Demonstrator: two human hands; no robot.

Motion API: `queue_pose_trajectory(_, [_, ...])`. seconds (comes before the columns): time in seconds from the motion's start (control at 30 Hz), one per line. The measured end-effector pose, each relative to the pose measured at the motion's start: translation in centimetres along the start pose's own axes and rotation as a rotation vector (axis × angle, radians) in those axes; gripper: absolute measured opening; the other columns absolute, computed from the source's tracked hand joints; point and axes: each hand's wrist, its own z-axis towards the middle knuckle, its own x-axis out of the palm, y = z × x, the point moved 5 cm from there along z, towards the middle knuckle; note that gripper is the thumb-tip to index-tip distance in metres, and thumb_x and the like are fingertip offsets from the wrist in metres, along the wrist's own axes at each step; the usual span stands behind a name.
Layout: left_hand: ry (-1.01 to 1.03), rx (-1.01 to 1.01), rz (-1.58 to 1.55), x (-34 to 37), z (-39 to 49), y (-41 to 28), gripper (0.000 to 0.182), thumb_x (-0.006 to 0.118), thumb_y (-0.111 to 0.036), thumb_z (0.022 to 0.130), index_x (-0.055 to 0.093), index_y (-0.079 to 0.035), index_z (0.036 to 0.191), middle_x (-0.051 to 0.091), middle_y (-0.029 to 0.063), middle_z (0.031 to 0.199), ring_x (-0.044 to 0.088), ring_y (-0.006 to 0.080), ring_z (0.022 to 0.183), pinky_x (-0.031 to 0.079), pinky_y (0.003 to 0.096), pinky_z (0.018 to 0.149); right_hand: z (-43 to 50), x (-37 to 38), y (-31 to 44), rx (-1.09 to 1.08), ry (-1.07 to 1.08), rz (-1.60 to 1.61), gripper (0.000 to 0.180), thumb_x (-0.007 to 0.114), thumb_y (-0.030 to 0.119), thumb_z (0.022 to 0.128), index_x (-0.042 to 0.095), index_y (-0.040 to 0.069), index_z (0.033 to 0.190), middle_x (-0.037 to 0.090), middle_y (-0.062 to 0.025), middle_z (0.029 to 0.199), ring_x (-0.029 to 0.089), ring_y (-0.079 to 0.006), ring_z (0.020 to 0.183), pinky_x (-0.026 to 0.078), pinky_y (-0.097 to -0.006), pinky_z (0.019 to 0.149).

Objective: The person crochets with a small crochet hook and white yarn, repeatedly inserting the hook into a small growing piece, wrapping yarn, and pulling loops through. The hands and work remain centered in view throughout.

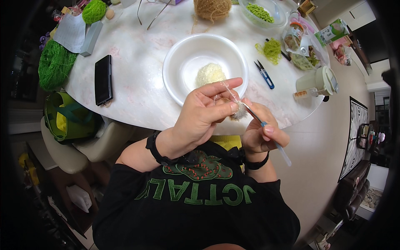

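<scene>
My left hand [206, 107] pinches a small fuzzy crocheted piece [239, 112] between thumb and fingers. A thin pale strand of yarn [229, 90] runs over its raised index finger. In my right hand [262, 129] is a crochet hook [264, 123] with a metal shaft and a bluish, translucent handle; its tip meets the top of the piece. Behind my left hand, a pale yellow fuzzy yarn ball [210, 75] rests inside a white basin [170, 67]. The hook's very tip is hidden in the fuzz.
Thread snips [265, 75] and a yellow-green yarn tangle [271, 51] lie right of the basin. A lidded cup [315, 81] stands near the table's right edge. At left are a black phone [103, 80] and green yarn [56, 65]. A brown yarn ball [212, 8] sits beyond the basin.
</scene>
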Motion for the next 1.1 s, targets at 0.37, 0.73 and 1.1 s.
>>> queue_pose_trajectory(0.37, [-0.022,-0.029,0.018,-0.50,0.27,0.43,0.049,0.061,0.003,0.084,0.046,0.007,0.131,0.059,0.0029,0.091,0.056,0.0074,0.082,0.046,0.0205,0.075,0.26,0.00,-0.09,-0.024,-0.003,0.015,0.020,0.040,0.028,0.100,0.032,0.012,0.108,0.067,-0.0259,0.092,0.069,-0.0341,0.075,0.057,-0.0418,0.064])
queue_pose_trajectory(0.73, [-0.077,-0.083,0.054,-0.53,0.22,0.17,0.047,0.061,0.000,0.086,0.045,0.010,0.129,0.057,-0.0005,0.084,0.041,-0.0004,0.056,0.028,0.0134,0.046,0.50,0.13,0.22,0.022,0.060,-0.038,0.021,0.031,0.031,0.102,0.027,0.012,0.109,0.066,-0.0284,0.091,0.067,-0.0346,0.074,0.055,-0.0406,0.069])
queue_pose_trajectory(1.1, [-0.079,-0.080,0.072,-0.63,0.03,0.06,0.038,0.054,0.002,0.088,0.051,0.006,0.126,0.060,0.0050,0.090,0.041,0.0003,0.047,0.030,0.0131,0.040,0.59,-0.05,0.03,-0.018,0.018,0.001,0.018,0.040,0.027,0.100,0.034,0.012,0.107,0.067,-0.0260,0.093,0.069,-0.0343,0.075,0.056,-0.0391,0.062])
